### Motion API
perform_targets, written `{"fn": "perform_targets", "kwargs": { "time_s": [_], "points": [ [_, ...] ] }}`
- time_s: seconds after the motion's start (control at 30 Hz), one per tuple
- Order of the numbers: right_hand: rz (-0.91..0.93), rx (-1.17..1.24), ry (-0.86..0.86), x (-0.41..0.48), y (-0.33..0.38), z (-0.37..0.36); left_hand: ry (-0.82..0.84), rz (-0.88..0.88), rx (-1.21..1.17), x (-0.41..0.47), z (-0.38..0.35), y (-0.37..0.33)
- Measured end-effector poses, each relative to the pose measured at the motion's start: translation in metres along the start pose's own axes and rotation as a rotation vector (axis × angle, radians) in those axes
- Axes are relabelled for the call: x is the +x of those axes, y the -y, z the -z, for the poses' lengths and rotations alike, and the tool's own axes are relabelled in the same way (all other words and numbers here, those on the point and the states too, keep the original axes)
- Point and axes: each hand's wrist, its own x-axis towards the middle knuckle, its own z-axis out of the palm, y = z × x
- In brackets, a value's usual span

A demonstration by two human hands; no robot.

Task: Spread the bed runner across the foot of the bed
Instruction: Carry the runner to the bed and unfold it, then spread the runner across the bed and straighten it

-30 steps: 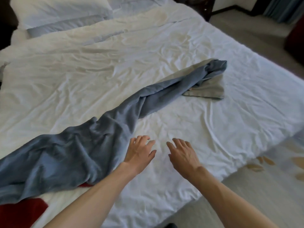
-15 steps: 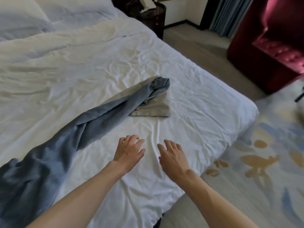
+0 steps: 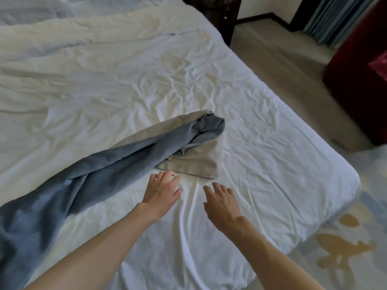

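Note:
The blue-grey bed runner (image 3: 117, 162) lies bunched and twisted in a long rope across the white bed (image 3: 272, 155), running from the lower left to a far end where its beige underside is folded out flat. My left hand (image 3: 162, 190) hovers with fingers spread just below that beige corner, holding nothing. My right hand (image 3: 222, 201) is beside it, fingers loosely extended over the white sheet, also holding nothing. Whether either hand touches the sheet is unclear.
The bed's foot edge and right corner (image 3: 347, 181) drop to a patterned rug (image 3: 345, 254). A dark nightstand (image 3: 219, 19) stands at the far side, a dark red armchair (image 3: 360, 65) at the right, curtains (image 3: 333, 19) behind it.
My view has swung to the right along the bed, and both hands have moved with it toward the runner's folded beige end. The runner itself has not moved.

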Motion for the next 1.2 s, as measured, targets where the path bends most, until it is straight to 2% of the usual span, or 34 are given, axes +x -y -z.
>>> {"fn": "perform_targets", "kwargs": {
  "time_s": [0.23, 0.33, 0.6, 0.7, 0.83, 1.03, 1.2],
  "points": [
    [0.099, -0.009, 0.043, 0.062, -0.011, -0.003, 0.014, 0.154, -0.009, 0.022, -0.003, 0.025],
    [0.129, -0.091, 0.021, 0.088, -0.01, -0.004, 0.01, 0.227, -0.023, 0.025, -0.008, 0.037],
    [0.166, -0.318, -0.059, 0.121, -0.025, -0.022, 0.07, 0.217, -0.038, 0.038, -0.042, 0.032],
    [0.259, -0.365, -0.145, 0.125, -0.042, -0.022, 0.07, 0.2, -0.049, 0.053, -0.052, 0.018],
    [0.334, -0.308, -0.325, 0.123, -0.066, -0.015, 0.057, 0.165, 0.019, 0.075, -0.06, -0.007],
    [0.236, -0.288, -0.433, 0.104, -0.119, 0.002, 0.099, 0.177, 0.068, 0.104, -0.064, -0.057],
    [0.063, -0.273, -0.436, 0.07, -0.154, 0.019, 0.061, 0.048, -0.002, 0.11, -0.066, -0.111]
  ]
}}
